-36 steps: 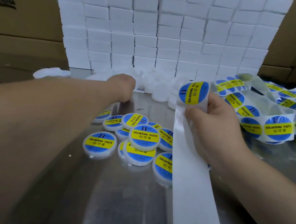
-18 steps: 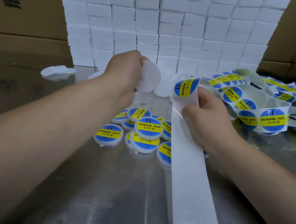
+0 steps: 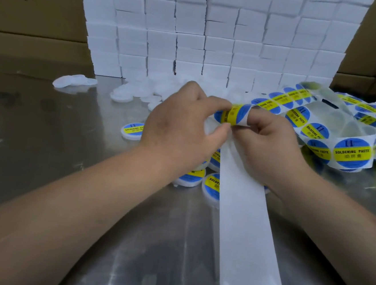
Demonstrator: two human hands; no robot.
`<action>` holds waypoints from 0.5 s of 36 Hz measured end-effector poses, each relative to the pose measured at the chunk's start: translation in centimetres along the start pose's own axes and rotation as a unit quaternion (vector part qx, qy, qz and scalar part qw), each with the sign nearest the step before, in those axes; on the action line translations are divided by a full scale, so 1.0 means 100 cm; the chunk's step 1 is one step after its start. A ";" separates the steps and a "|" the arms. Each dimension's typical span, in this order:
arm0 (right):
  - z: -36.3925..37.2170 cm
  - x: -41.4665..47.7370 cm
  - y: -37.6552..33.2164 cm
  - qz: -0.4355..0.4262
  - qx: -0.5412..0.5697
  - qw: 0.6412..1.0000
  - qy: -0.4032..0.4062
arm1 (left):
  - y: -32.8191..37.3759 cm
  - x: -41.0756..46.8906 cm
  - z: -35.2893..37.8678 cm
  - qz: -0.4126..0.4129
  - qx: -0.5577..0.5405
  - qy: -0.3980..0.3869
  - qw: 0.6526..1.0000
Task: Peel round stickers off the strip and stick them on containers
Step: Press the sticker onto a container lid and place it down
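Observation:
My left hand point(image 3: 181, 130) grips a plain white container point(image 3: 208, 126), mostly hidden behind its fingers, and its index fingertip touches a round blue-and-yellow sticker point(image 3: 234, 113). That sticker curls over the fold of the sticker strip point(image 3: 246, 218), which my right hand point(image 3: 270, 148) pinches just below the fold. The strip's bare white backing runs down toward me. Whether the sticker touches the container I cannot tell. Labelled containers point(image 3: 133, 130) lie on the metal table under and left of my hands.
More strip with stickers is piled at the right point(image 3: 343, 151). Unlabelled white containers point(image 3: 125, 92) lie near a wall of stacked white boxes point(image 3: 193, 38). Cardboard boxes point(image 3: 33, 14) stand behind on both sides. The steel table point(image 3: 53, 151) stretches left.
My left hand, which lifted a white container from the back pile, has come right and down to the sticker at the strip's fold. My right hand kept its hold and bent the strip over.

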State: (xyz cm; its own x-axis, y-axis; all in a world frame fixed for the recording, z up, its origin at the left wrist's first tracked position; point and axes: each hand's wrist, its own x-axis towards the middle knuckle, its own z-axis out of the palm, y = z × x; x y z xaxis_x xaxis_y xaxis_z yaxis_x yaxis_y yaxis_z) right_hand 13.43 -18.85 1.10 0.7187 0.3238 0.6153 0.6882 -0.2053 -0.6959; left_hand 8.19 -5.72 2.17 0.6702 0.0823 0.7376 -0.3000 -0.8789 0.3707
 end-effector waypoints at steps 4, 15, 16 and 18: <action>-0.001 0.000 -0.005 -0.022 -0.003 1.000 -0.011 | -0.002 -0.001 -0.003 0.030 0.021 0.003 0.999; 0.000 -0.001 -0.004 -0.024 -0.016 0.999 -0.036 | -0.006 -0.004 -0.002 0.037 0.024 0.014 0.999; 0.000 -0.001 -0.004 -0.017 -0.012 0.999 -0.037 | -0.008 -0.004 -0.002 0.021 0.009 0.015 1.000; -0.001 -0.001 -0.004 0.009 0.001 0.999 -0.036 | -0.012 -0.002 -0.004 -0.029 -0.024 0.024 0.999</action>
State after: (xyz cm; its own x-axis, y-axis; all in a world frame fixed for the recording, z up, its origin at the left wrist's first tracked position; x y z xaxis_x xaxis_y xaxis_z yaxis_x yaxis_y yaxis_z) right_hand 13.06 -18.87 1.34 0.7219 0.3851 0.5750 0.6752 -0.2099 -0.7071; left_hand 8.18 -4.50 1.83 0.6539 0.1564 0.7402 -0.2948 -0.8484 0.4397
